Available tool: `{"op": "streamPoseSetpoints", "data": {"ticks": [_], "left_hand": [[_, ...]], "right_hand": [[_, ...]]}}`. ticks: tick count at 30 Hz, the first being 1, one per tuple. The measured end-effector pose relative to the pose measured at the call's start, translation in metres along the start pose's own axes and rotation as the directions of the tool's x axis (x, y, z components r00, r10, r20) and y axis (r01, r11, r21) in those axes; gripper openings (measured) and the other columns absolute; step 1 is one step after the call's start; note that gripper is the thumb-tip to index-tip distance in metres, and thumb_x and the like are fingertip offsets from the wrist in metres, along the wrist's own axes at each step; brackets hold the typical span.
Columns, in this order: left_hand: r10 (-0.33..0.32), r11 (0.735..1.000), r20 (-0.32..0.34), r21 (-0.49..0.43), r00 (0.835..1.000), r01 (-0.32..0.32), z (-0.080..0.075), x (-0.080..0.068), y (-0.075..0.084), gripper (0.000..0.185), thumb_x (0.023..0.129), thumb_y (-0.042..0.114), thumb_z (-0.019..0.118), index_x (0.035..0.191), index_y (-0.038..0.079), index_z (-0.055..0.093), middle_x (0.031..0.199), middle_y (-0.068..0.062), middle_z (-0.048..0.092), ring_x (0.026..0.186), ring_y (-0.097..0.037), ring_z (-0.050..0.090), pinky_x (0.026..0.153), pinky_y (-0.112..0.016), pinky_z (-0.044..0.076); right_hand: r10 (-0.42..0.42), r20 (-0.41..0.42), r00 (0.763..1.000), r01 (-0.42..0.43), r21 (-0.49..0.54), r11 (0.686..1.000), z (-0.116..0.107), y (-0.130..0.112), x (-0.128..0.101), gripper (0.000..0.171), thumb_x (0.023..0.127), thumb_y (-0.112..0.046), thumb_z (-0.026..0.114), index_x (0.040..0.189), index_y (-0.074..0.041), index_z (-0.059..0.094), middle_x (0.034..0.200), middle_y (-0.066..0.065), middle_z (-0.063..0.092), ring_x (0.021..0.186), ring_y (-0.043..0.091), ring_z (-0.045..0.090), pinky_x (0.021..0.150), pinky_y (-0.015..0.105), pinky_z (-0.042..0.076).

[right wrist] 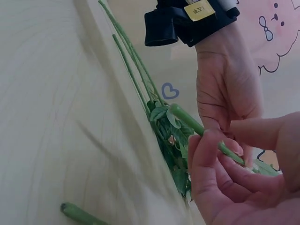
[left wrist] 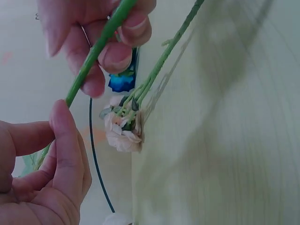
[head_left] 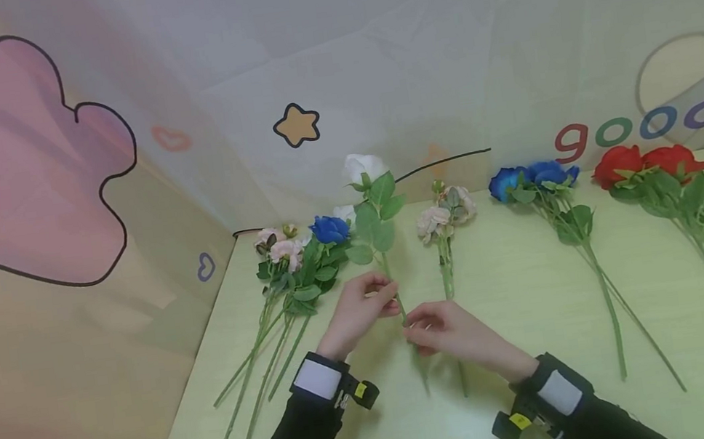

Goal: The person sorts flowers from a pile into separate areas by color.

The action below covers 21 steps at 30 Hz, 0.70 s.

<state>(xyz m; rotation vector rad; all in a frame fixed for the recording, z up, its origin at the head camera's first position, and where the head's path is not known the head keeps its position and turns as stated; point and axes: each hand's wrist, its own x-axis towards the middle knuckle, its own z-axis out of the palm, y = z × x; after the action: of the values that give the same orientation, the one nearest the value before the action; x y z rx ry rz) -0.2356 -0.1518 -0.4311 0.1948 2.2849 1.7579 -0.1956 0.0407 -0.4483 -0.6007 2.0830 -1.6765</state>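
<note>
A white rose [head_left: 364, 168] with green leaves stands lifted above the pale green table [head_left: 522, 316]. My left hand [head_left: 363, 307] pinches its stem [head_left: 393, 287] higher up, and my right hand [head_left: 439, 329] pinches the same stem just below. In the left wrist view the stem [left wrist: 96, 51] runs between the left hand [left wrist: 51, 159] and the right hand [left wrist: 101, 35]. In the right wrist view the right hand [right wrist: 234, 183] holds the stem's cut end [right wrist: 187, 119], with the left hand [right wrist: 225, 93] behind it.
A bunch with pink roses and a blue rose [head_left: 294, 263] lies to the left. A pale pink spray [head_left: 443, 219] lies in the middle, blue roses [head_left: 534, 179] and red roses [head_left: 645, 165] to the right. A patterned cloth [head_left: 307, 71] hangs behind.
</note>
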Motion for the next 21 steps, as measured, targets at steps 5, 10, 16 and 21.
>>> {"op": "streamPoseSetpoints", "data": {"ticks": [5,10,16,21], "left_hand": [[-0.002,1.000,0.005,-0.019,1.000,0.002,0.005,0.001,0.004,0.024,0.101,0.011,0.058,0.116,-0.008,0.060,0.104,-0.015,0.063,0.076,-0.007,0.065,0.081,-0.026,0.061],[0.017,0.999,0.004,0.037,1.000,-0.017,0.006,0.001,0.002,0.023,0.101,0.014,0.059,0.113,-0.005,0.062,0.102,-0.014,0.065,0.077,-0.009,0.066,0.081,-0.027,0.061],[0.122,0.951,-0.026,0.288,0.992,-0.110,-0.003,0.000,-0.005,0.026,0.102,0.024,0.059,0.114,0.003,0.067,0.108,-0.015,0.071,0.092,-0.026,0.072,0.082,-0.030,0.060],[0.193,0.806,-0.127,0.586,0.973,-0.084,-0.025,-0.009,-0.013,0.028,0.099,0.024,0.062,0.119,0.004,0.067,0.114,-0.014,0.072,0.099,-0.028,0.070,0.085,-0.040,0.057]], "right_hand": [[0.010,-0.031,0.999,-0.010,0.010,1.000,0.001,0.002,0.001,0.033,0.098,-0.010,0.060,0.118,0.016,0.058,0.103,0.031,0.069,0.081,0.024,0.071,0.073,0.027,0.061],[0.024,-0.035,0.999,-0.023,0.038,0.999,0.001,0.001,0.001,0.030,0.098,-0.008,0.059,0.117,0.015,0.057,0.103,0.033,0.068,0.083,0.026,0.070,0.073,0.026,0.060],[0.025,-0.039,0.999,-0.023,0.052,0.998,0.002,0.001,0.000,0.030,0.098,-0.007,0.058,0.117,0.016,0.056,0.101,0.032,0.068,0.082,0.024,0.070,0.073,0.027,0.061],[0.042,-0.059,0.997,-0.039,0.051,0.998,0.003,0.002,0.000,0.031,0.098,-0.007,0.059,0.119,0.016,0.056,0.102,0.031,0.069,0.081,0.021,0.070,0.073,0.026,0.061]]}}
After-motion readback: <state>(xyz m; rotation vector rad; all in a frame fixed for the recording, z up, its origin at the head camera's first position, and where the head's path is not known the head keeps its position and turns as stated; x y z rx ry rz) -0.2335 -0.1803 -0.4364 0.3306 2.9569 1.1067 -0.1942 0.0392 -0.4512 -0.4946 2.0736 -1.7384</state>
